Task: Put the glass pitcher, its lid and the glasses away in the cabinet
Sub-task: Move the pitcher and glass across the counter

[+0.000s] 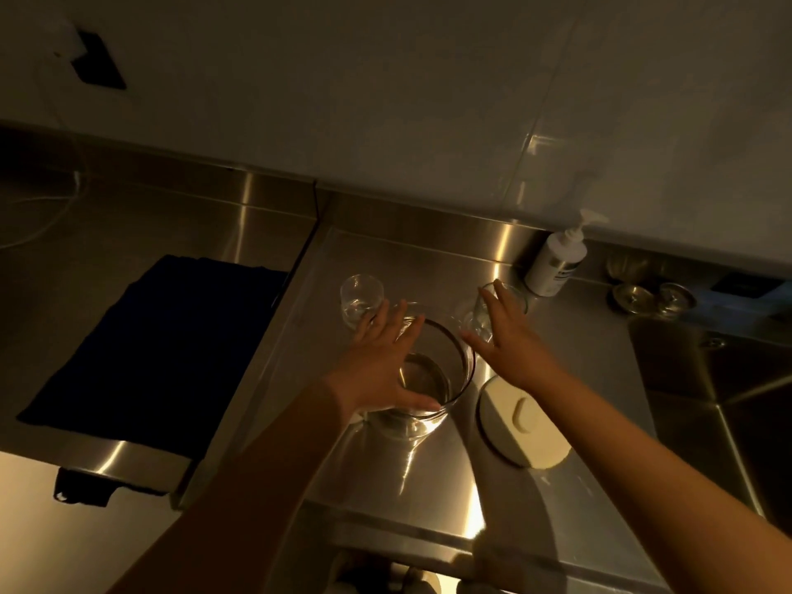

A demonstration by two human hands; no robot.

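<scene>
A clear glass pitcher stands upright on the steel counter. Its white lid lies just to the right of it. One glass stands behind the pitcher on the left, another glass behind it on the right. My left hand hovers over the pitcher's left rim with fingers spread and straight, thumb across the near rim. My right hand is stretched out flat over the right glass, partly hiding it. Neither hand grips anything.
A white pump bottle stands at the back wall right of the glasses. A sink basin lies to the right, with metal strainers on its back ledge. A dark cloth covers the counter at left.
</scene>
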